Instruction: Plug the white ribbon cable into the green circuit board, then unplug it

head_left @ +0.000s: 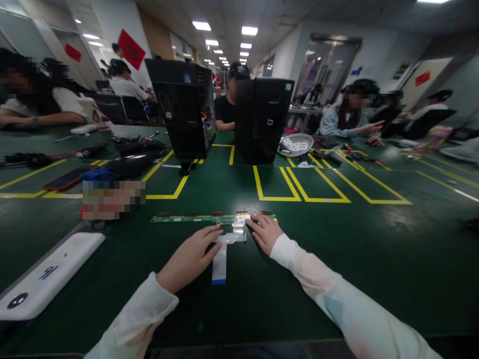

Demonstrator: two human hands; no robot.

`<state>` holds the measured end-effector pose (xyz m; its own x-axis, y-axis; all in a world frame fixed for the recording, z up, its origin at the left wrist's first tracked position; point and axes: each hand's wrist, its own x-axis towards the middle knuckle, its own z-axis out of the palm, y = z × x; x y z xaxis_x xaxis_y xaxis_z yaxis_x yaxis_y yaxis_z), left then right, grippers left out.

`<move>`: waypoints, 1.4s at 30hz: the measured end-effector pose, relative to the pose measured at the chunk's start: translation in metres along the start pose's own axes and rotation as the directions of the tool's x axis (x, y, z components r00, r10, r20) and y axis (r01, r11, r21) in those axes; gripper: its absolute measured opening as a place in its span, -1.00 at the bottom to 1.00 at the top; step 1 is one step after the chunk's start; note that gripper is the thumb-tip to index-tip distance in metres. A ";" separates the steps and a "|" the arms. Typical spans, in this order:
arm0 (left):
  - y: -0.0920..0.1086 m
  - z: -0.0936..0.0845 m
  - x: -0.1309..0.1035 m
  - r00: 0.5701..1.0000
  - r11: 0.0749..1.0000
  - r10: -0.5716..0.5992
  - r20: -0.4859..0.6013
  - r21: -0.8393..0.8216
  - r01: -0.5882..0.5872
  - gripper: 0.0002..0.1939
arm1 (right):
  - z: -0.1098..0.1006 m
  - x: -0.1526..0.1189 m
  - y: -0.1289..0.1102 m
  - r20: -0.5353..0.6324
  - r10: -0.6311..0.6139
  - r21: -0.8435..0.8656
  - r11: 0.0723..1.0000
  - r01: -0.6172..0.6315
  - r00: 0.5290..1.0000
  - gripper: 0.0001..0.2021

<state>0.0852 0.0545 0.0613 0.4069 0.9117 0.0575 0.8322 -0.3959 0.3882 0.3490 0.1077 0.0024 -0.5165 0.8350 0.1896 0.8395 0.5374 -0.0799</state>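
As a worker's left hand [190, 255] sits palm-down, a green circuit board [204, 219] lies just beyond, a white ribbon cable [220, 260] meets the thumb, and the right hand [266, 235] touches the board's right part, either grip impossible to tell.

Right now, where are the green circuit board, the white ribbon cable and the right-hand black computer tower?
Circuit board [205, 219], head view: stretch near its middle.
Ribbon cable [219, 263], head view: long white strip.
Computer tower [267, 122], head view: front panel.
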 end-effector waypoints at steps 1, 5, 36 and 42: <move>-0.003 -0.003 -0.007 0.999 0.999 -0.031 0.015 -0.007 0.031 -0.47 | 0.001 0.000 0.000 0.002 0.001 0.000 1.000 -0.001 1.000 -0.51; -0.020 -0.001 -0.042 0.988 0.987 -0.151 0.032 0.055 0.149 -0.43 | 0.002 0.000 0.001 -0.004 0.001 0.009 1.000 -0.001 1.000 -0.51; -0.054 0.034 -0.076 0.938 0.946 -0.153 -0.313 0.229 0.230 -0.43 | -0.010 0.000 -0.017 0.024 -0.223 0.134 0.967 0.218 0.974 -0.47; -0.055 0.035 -0.076 0.937 0.948 -0.134 -0.322 0.235 0.217 -0.44 | -0.012 -0.001 -0.016 0.037 -0.226 0.108 0.969 0.221 0.973 -0.47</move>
<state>0.0216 0.0032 0.0035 0.1480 0.9430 0.2980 0.9652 -0.2035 0.1645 0.3377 0.0967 0.0148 -0.6989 0.6957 0.1661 0.6813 0.7182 -0.1415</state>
